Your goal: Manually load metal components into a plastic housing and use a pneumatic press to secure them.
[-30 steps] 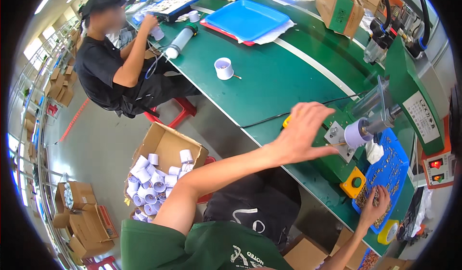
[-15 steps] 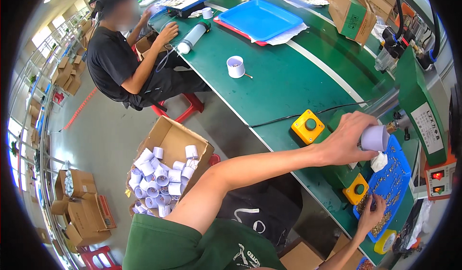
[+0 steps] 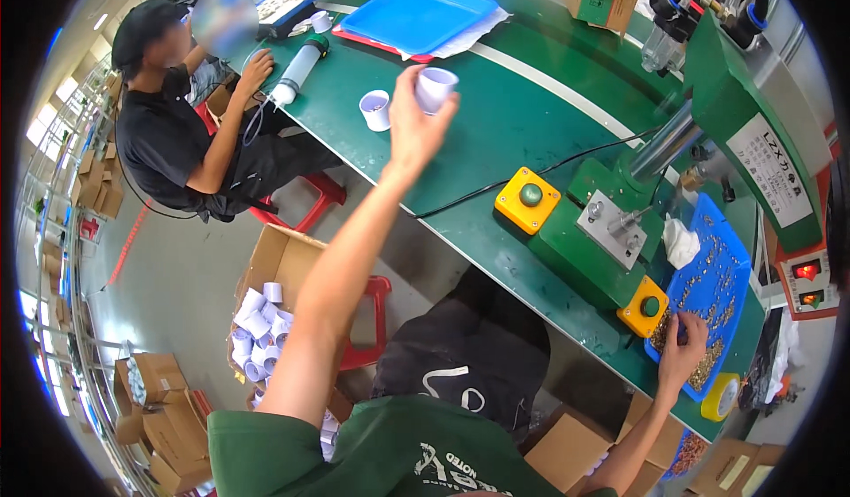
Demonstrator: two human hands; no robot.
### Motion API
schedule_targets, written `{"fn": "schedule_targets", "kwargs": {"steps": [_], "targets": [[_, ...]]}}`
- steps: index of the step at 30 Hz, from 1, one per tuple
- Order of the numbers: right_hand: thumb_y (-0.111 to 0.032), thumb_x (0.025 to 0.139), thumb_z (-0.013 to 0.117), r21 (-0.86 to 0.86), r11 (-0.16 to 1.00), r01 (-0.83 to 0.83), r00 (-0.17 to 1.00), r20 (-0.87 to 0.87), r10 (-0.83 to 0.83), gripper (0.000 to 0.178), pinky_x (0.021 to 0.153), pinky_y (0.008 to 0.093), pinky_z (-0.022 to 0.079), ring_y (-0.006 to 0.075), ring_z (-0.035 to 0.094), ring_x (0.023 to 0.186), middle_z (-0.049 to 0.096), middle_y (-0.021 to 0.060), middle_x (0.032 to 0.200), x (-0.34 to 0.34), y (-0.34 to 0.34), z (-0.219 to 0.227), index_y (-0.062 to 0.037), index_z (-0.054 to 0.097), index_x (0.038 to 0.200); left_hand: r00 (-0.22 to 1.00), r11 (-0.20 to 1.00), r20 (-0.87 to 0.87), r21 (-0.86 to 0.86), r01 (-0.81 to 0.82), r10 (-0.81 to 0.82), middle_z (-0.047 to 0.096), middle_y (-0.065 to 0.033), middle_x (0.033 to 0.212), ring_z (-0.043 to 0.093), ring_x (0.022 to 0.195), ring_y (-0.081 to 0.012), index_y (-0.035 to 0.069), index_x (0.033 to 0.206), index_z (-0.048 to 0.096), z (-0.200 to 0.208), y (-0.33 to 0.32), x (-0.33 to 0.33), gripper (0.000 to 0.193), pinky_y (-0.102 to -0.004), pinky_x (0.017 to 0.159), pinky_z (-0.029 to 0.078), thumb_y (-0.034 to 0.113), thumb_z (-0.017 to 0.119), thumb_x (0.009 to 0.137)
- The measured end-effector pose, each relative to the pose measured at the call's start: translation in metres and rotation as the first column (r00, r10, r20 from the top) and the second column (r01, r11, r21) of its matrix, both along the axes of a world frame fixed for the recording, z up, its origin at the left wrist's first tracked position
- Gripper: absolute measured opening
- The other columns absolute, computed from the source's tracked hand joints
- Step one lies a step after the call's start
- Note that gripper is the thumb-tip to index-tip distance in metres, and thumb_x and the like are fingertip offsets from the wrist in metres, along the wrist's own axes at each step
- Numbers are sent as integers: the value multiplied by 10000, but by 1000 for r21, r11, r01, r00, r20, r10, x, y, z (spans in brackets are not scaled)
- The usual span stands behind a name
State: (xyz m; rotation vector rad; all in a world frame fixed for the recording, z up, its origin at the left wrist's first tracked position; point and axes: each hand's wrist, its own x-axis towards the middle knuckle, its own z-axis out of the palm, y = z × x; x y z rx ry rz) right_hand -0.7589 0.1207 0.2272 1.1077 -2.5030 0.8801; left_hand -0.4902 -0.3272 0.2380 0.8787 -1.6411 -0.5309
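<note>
My left hand is stretched out over the table's far left part, its fingers closed round a pale lavender plastic cup. Just left of it another lavender cup stands upright on the table, with small bits inside. At the right, my right hand is at the near end of a blue tray strewn with small brass-coloured parts. Its fingers are curled together among the parts; what they pinch is too small to make out. Between the hands stands a green press with a metal fixture on its base.
Two yellow button boxes flank the press base, and a black cable crosses the table. Crumpled white tissue lies by the parts tray. Lower left, a carton holds many lavender cups. A co-worker sits at the far left.
My left hand has carried the lavender cup from the press leftward to beside the standing cup. My right hand stays at the parts tray. The view has shifted somewhat.
</note>
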Motion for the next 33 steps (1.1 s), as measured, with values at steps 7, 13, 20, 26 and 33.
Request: {"fn": "schedule_targets", "kwargs": {"steps": [7, 13, 20, 26, 33], "targets": [[-111, 904, 668, 16, 999, -28, 999, 34, 28, 165, 821, 361, 486, 287, 618, 943, 657, 158, 1025, -4, -2, -7, 21, 684, 1001, 788, 887, 511, -451, -95, 344, 530, -259, 1246, 499, 1158, -408, -32, 1254, 503, -32, -6, 61, 608, -488, 968, 422, 240, 770, 781], [-98, 942, 640, 65, 997, -50, 999, 19, 49, 183, 862, 351, 483, 265, 616, 952, 663, 152, 1050, -27, 20, -16, 43, 668, 1054, 913, 889, 267, -423, -175, 307, 625, -110, 907, 583, 845, -300, 33, 906, 627, -27, 75, 145, 140, -380, 764, 468, 37, 719, 801], [-130, 959, 633, 98, 993, -72, 994, 94, 62, 221, 849, 345, 482, 252, 615, 955, 659, 148, 1048, -42, 18, -23, 53, 658, 1080, 161, 674, 965, -23, -738, 209, 500, -152, 1285, 415, 1248, -342, 76, 1242, 573, -170, 131, 369, 523, -544, 1010, 346, 338, 722, 815], [-194, 969, 629, 139, 985, -106, 993, 60, 99, 286, 831, 301, 510, 201, 639, 932, 689, 134, 1074, -51, 28, -25, 46, 661, 1121, 22, 339, 1000, 21, -940, -1, 424, -159, 1380, 378, 1318, -386, 107, 1282, 503, -154, 145, 394, 660, -666, 955, 386, 415, 772, 764], [-151, 969, 625, 88, 992, -95, 991, 100, 86, 223, 828, 323, 503, 227, 629, 913, 670, 142, 1045, -39, 22, -23, 37, 659, 1083, 214, 214, 965, 243, -946, -152, 373, -133, 1490, 339, 1383, -379, 137, 1437, 416, -120, 136, 399, 876, -662, 1041, 323, 529, 766, 736]]}}
